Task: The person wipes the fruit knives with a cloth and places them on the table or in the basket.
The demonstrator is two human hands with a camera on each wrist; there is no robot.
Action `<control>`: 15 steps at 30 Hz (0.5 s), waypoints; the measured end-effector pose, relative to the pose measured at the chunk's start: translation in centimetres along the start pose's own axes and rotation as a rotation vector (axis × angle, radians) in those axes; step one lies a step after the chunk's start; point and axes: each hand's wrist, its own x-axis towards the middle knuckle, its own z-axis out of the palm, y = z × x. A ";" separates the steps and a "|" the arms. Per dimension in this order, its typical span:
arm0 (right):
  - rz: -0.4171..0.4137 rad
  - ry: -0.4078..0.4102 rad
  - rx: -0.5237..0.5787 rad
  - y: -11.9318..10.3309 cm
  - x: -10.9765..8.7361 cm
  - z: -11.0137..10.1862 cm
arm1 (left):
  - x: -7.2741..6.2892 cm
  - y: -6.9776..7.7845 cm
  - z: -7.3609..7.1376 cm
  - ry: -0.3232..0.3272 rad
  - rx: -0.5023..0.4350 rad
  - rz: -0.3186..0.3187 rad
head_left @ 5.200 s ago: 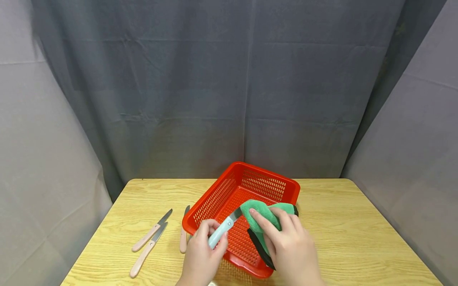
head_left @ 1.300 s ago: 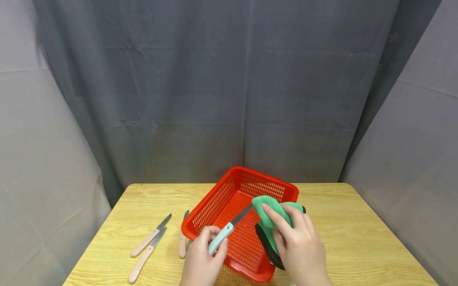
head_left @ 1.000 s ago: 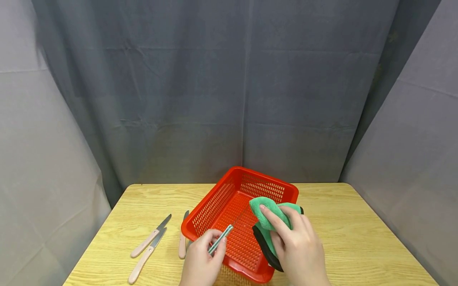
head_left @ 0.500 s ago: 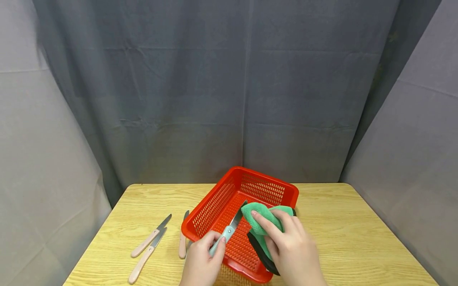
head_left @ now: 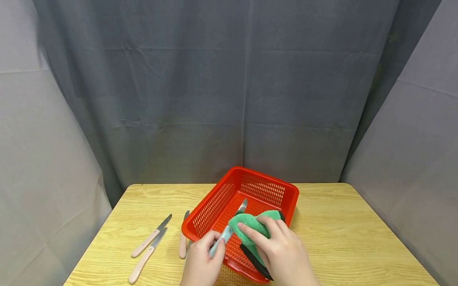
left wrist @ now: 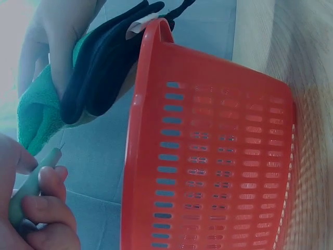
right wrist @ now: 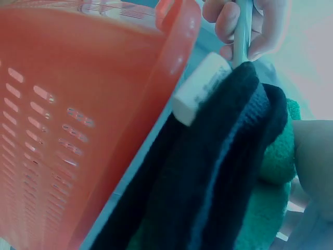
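Note:
In the head view my left hand (head_left: pixel 203 258) grips the pale blue handle of a knife (head_left: pixel 222 240), its blade pointing up and away over the red basket. My right hand (head_left: pixel 282 250) holds a folded green cloth (head_left: pixel 250 226) with black edging around the blade near the handle. Only the blade's tip end shows past the cloth; the middle is hidden. The left wrist view shows fingers curled round the handle (left wrist: pixel 31 190). A white tag (right wrist: pixel 200 88) sticks out from the cloth's black edge in the right wrist view.
Beneath the hands, the red plastic basket (head_left: pixel 205 198) stands angled on the wooden table (head_left: pixel 350 238). Left of it lie knives with light wooden handles: one knife (head_left: pixel 146 242), another (head_left: pixel 146 256) beside it, and one (head_left: pixel 183 238) against the basket. A grey curtain (head_left: pixel 179 99) hangs behind.
The right hand's cloth has slid down the blade from the tip toward the handle, baring the tip. Around a second ago the knife was turned edge-on. The left hand stays nearly in place.

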 end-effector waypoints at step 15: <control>0.062 0.007 -0.029 0.4 -0.1 0.2 | 0.0 0.1 0.1 0.006 0.013 0.078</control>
